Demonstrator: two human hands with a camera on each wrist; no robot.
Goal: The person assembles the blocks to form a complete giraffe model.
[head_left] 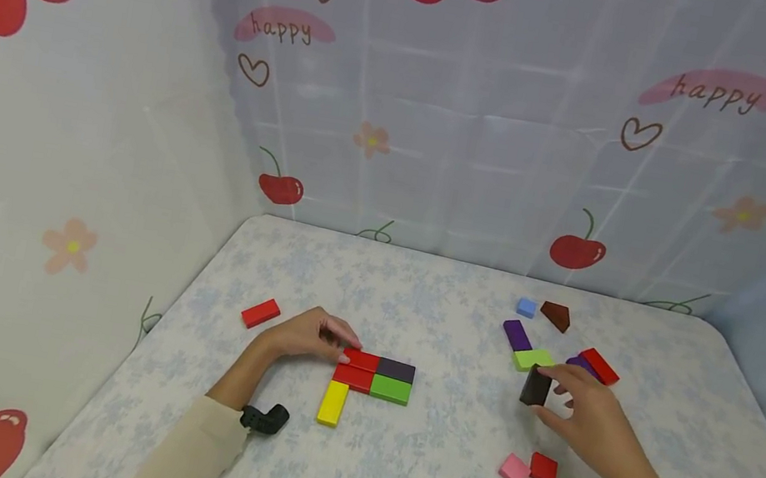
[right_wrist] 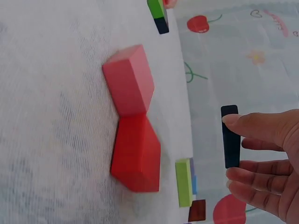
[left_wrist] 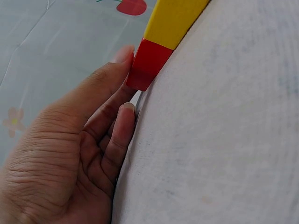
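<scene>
My left hand (head_left: 306, 334) is at the left end of a flat group of blocks, with thumb and fingertips around the corner of the upper red block (head_left: 362, 361). A second red block (head_left: 354, 379), a dark block (head_left: 395, 371), a green block (head_left: 391, 390) and a yellow block (head_left: 331, 405) lie against one another there. In the left wrist view, the thumb meets the red end (left_wrist: 149, 63) beside the yellow block (left_wrist: 175, 18). My right hand (head_left: 585, 412) pinches a black rectangular block (head_left: 536, 386) between thumb and fingers, raised above the table and held on edge.
Nearest the right hand are a pink block (head_left: 515, 471) and a red block (head_left: 543, 470), touching. Beyond lie lime (head_left: 532, 359), purple (head_left: 517, 335), blue (head_left: 527, 307), brown (head_left: 556, 315) and red (head_left: 600, 366) blocks. One red block (head_left: 260, 313) lies far left.
</scene>
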